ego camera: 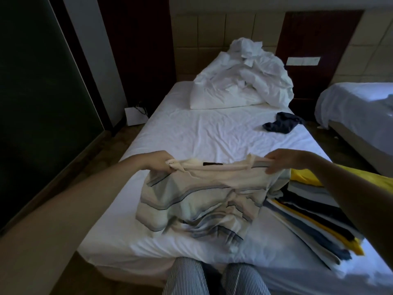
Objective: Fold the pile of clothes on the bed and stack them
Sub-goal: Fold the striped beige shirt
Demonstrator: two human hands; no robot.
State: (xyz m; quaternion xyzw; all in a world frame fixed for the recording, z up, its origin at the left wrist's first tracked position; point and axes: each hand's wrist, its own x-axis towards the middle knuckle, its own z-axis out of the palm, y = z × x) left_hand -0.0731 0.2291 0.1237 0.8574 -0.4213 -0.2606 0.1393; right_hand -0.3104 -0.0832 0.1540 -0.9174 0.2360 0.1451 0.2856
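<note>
Dim bed (202,133): left hand (158,161) and right hand (280,161) fingers grip the striped shirt (191,199); forearm (350,199) hides part of stack (308,220).

Both bare forearms reach forward from the lower corners of the view, wrists straight, hands level and well apart. The left hand (159,162) pinches one upper edge of a striped shirt (202,201), fingers curled over the cloth. The right hand (281,161) grips the opposite edge, fingers closed around it. Below them, two knees (187,275) in pinstriped trousers sit side by side.
</note>
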